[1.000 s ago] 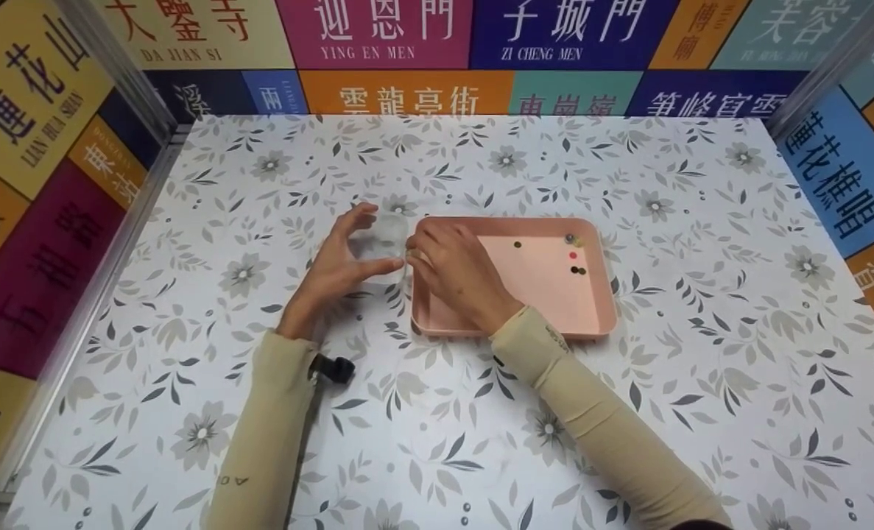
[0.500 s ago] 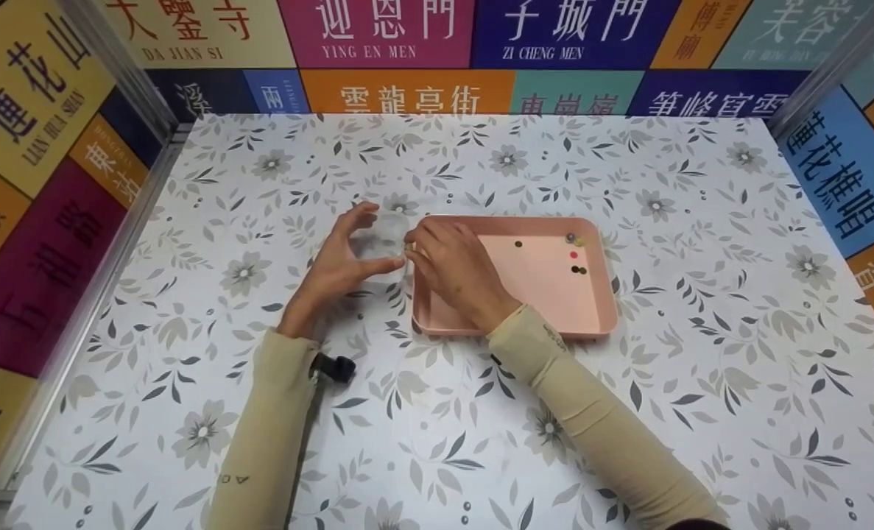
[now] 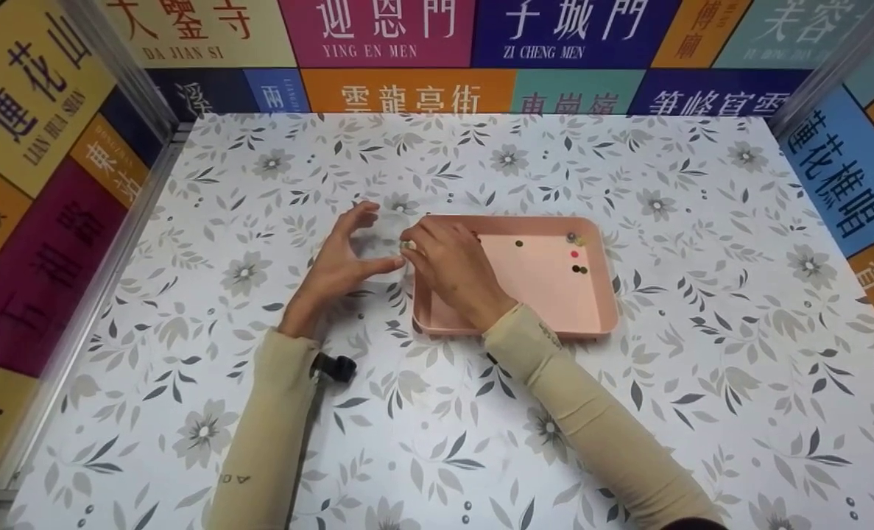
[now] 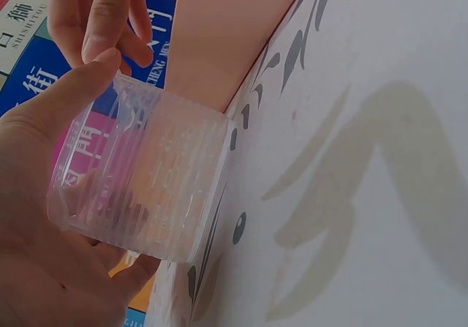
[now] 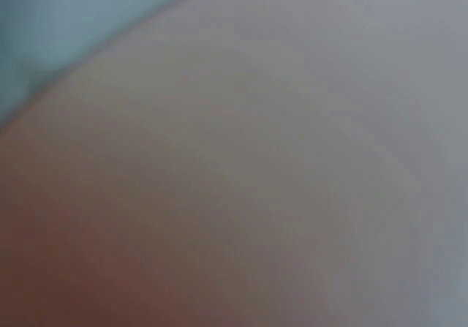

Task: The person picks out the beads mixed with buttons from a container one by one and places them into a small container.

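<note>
My left hand [image 3: 341,258] holds a clear plastic box [image 4: 153,173], thumb on the near side and fingers on the far side. The ribbed box stands on the table against the left end of a pink tray [image 3: 540,302]. Over that end of the tray, my right hand [image 3: 455,269] pinches a small bead [image 3: 406,245] between thumb and fingertips, right at the box's rim. The bead's colour is hard to make out. In the left wrist view, the right fingertips [image 4: 95,49] meet beside the left thumb. The right wrist view is a blur.
Several small beads lie in the tray: a dark one [image 3: 519,244] near the back, and a pink one [image 3: 574,255] with others at the right end. Under everything spreads a floral tablecloth [image 3: 437,412]. Panels with large characters [image 3: 407,96] wall the back and sides.
My right hand has shifted slightly left, its pinched fingertips now over the box's edge. The left hand and the box have stayed in place.
</note>
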Available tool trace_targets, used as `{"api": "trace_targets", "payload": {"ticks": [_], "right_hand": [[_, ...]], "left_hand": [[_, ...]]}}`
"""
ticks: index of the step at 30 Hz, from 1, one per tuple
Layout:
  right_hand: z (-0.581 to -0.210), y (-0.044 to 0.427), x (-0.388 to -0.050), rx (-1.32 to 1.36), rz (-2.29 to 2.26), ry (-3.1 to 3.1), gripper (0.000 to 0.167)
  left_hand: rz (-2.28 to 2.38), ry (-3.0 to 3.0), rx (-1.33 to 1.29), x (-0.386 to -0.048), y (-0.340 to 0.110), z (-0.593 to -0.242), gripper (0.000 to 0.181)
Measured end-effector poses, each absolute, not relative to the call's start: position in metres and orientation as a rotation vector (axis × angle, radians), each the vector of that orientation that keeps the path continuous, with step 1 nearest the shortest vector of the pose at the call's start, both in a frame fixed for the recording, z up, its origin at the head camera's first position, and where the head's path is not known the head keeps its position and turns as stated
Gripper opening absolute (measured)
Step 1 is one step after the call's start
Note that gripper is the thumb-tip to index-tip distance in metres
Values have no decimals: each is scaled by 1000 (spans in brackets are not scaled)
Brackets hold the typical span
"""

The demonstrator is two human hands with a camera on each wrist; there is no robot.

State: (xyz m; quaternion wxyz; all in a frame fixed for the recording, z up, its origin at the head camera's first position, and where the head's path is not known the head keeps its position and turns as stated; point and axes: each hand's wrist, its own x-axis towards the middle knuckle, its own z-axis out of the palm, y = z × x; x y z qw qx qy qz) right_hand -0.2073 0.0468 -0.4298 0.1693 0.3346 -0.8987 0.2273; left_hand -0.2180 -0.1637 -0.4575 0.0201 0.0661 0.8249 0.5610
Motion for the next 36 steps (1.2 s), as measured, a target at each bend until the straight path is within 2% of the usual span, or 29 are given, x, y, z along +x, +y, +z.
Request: {"api": "trace_targets", "payload": {"ticks": [22,36], "right_hand": [[-431,47,-208,922,647,-2560,23],[-429,51,-207,901,664,-2541,19]], "left_hand": [[1718,2568,207,-216,-164,-456,95],[1728,2558,180,-216,-163,-456,97]]}}
